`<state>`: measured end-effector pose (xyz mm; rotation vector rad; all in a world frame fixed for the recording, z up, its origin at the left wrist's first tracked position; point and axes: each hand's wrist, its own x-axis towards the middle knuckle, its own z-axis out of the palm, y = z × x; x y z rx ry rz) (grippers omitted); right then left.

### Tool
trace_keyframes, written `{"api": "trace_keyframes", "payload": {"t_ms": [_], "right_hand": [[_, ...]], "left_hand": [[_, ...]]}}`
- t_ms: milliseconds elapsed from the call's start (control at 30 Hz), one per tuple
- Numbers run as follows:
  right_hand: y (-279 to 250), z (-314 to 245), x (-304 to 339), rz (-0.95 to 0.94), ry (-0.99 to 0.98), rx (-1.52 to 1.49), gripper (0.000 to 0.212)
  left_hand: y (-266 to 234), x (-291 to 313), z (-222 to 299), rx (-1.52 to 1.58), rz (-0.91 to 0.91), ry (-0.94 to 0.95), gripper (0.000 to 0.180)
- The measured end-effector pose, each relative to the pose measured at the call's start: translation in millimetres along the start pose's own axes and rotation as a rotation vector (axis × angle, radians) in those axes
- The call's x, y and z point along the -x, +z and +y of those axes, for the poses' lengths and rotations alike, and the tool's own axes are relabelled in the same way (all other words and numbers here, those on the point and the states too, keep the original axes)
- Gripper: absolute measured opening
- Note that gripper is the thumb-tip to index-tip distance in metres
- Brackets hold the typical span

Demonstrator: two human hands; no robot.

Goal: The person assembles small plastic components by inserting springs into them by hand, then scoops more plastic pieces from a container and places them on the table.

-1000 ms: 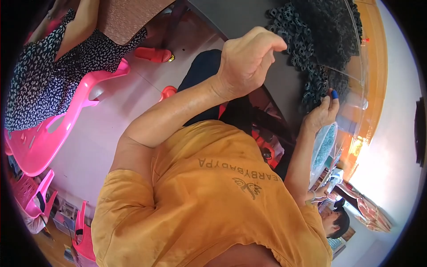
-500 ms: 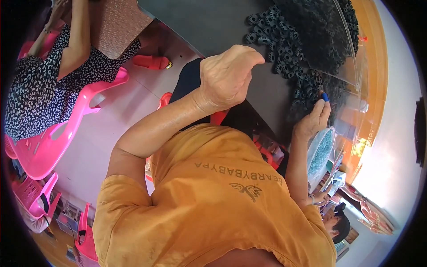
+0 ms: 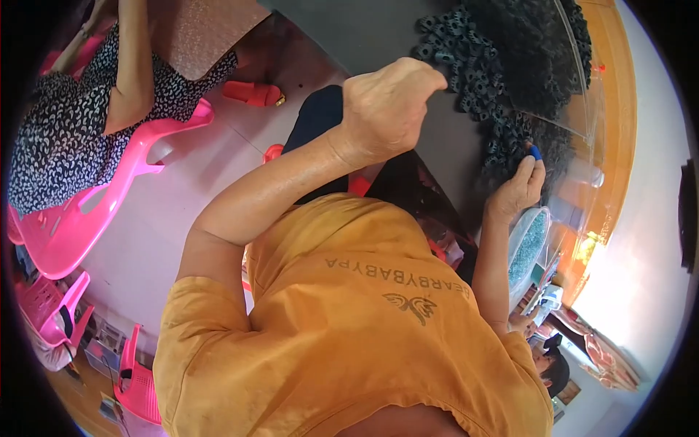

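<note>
My left hand [image 3: 384,109] is over the near edge of the dark tabletop [image 3: 331,36], its back toward the view. Its fingers curl inward, and whatever they hold, if anything, is hidden. Beside the black heap, my right hand [image 3: 515,188] has its fingers drawn together, with a blue wrap [image 3: 536,152] around one fingertip. What that hand pinches cannot be made out. Small black pieces with round holes [image 3: 466,65] lie heaped on the tabletop between and beyond my hands. A clear bag or tub of teal granules [image 3: 529,244] stands close to my right wrist.
A transparent panel [image 3: 577,87] borders the black heap on the right. On the left, a person in a patterned dress [image 3: 65,146] sits on a pink chair [image 3: 109,211] at a brown speckled table [image 3: 204,36]. A red slipper [image 3: 251,94] lies on the floor. Another person [image 3: 555,368] is behind, lower right.
The whole view has shifted slightly. My left hand appears a little higher and further right, still curled. My right hand stays beside the black heap, its fingers still together.
</note>
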<state>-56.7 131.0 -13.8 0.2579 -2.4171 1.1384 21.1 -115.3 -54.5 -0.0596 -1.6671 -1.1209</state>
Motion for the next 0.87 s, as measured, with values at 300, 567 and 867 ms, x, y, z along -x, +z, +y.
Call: {"api": "trace_keyframes", "payload": {"t_ms": [300,567,867], "right_hand": [[2,3,-1,0.012,-0.066,0.026,0.027],[3,-7,-1,0.013,-0.062,0.089,0.027],[2,-2,-1,0.033,-0.091,0.060,0.029]], "left_hand": [[-1,1,-2,0.007,0.035,0.023,0.028],[-11,-1,-3,0.180,-0.023,-0.082,0.018],[-6,-1,-3,0.165,-0.026,-0.049,0.017]]}}
